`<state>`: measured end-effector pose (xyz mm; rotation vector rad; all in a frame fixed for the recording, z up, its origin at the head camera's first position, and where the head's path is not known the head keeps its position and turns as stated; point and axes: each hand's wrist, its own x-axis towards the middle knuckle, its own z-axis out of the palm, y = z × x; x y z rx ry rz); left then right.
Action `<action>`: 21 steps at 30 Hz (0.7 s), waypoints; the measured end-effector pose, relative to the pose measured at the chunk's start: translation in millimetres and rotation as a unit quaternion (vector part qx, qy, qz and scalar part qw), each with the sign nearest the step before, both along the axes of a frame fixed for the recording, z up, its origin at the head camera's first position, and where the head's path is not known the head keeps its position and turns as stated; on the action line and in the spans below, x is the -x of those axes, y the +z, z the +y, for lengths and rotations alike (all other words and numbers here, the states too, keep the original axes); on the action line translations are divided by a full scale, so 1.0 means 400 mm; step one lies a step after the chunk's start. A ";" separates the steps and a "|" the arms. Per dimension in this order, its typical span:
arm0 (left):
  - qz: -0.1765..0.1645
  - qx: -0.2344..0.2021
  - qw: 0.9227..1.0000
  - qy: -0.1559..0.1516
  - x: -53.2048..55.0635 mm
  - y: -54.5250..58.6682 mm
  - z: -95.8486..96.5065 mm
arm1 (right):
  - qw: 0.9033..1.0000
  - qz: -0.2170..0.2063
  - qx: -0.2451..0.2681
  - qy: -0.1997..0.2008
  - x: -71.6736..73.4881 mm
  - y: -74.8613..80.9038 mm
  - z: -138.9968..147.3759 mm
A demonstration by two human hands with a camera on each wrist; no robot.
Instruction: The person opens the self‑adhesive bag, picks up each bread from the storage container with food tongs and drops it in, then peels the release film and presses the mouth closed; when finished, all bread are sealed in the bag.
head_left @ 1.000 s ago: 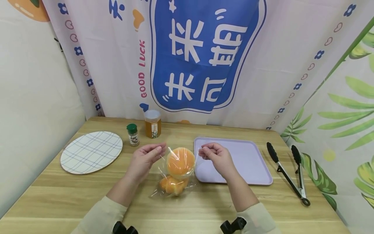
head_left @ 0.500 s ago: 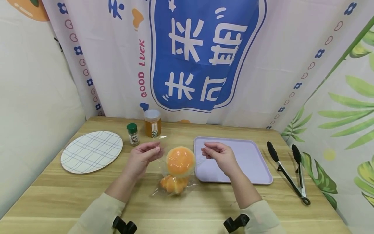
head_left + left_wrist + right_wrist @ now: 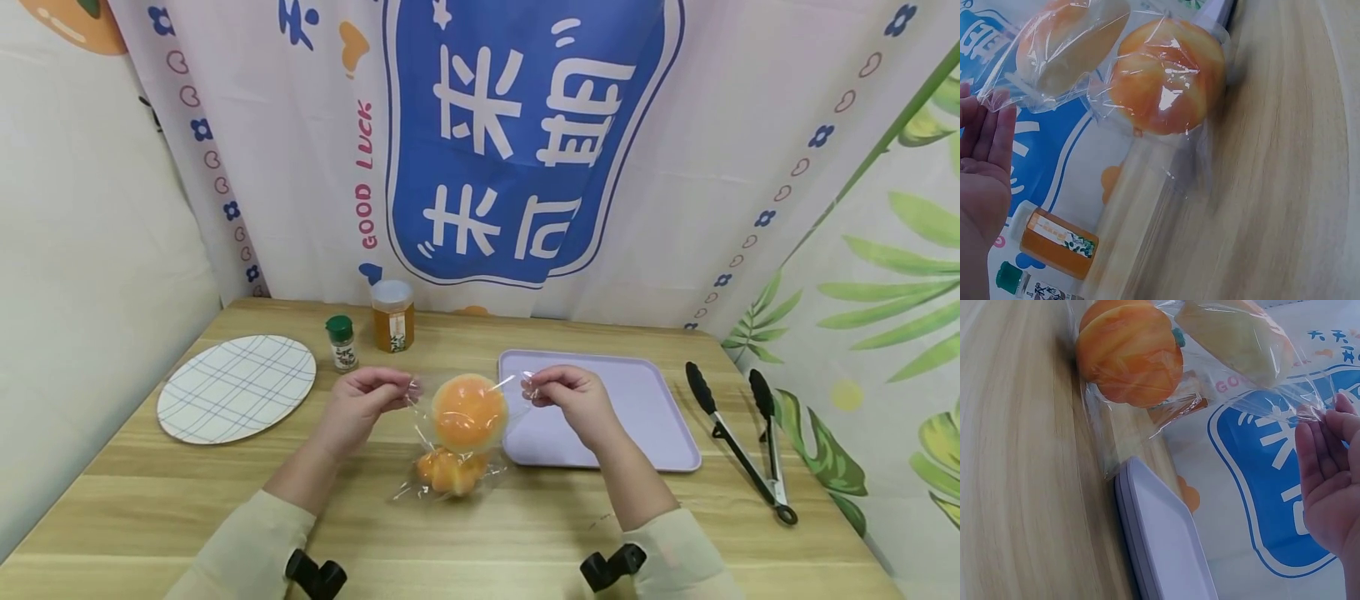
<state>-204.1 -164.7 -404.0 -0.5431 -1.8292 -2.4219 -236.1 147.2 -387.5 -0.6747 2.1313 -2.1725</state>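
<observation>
A clear plastic bag [image 3: 422,429] hangs between both hands, its lower end near the table. Inside it, a round orange-topped bun [image 3: 470,412] sits above a ribbed, orange bread roll [image 3: 452,472]. My left hand [image 3: 367,400] pinches the bag's upper left edge between thumb and fingers. On the other side, my right hand [image 3: 573,398] pinches the upper right edge. In the left wrist view, film stretches from the left hand [image 3: 988,150] across the bun [image 3: 1072,47]. Film also runs to the fingertips of the right hand [image 3: 1332,462] in the right wrist view.
A lilac tray [image 3: 622,417] lies behind the right hand, with black-tipped tongs [image 3: 742,446] spread at the far right. A checked oval plate [image 3: 236,389] is on the left. The green-capped shaker [image 3: 342,343] and amber jar [image 3: 393,317] stand at the back.
My hands have moved farther apart, the left one leftward and the right one rightward. The bag's top is spread wider, and the bun and roll have shifted slightly right.
</observation>
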 end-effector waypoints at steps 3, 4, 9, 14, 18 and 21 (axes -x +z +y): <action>0.003 0.035 0.999 0.003 -0.001 0.002 -0.004 | 1.000 -0.001 -0.004 -0.004 0.000 0.000 0.002; 0.000 0.049 0.999 0.005 -0.002 0.003 -0.004 | 1.000 -0.003 -0.006 -0.005 0.000 0.001 0.003; -0.016 0.074 0.997 0.015 -0.007 0.013 -0.006 | 1.000 -0.002 -0.011 -0.001 -0.002 0.003 0.009; -0.022 0.064 0.997 0.027 -0.013 0.022 -0.001 | 1.000 -0.002 -0.009 -0.001 -0.003 0.006 0.013; -0.061 0.108 0.990 0.060 -0.014 0.027 0.012 | 1.000 0.006 -0.005 0.012 -0.004 0.008 0.017; -0.077 0.128 0.986 0.071 -0.014 0.028 0.018 | 0.999 0.012 0.000 0.036 -0.003 0.010 0.022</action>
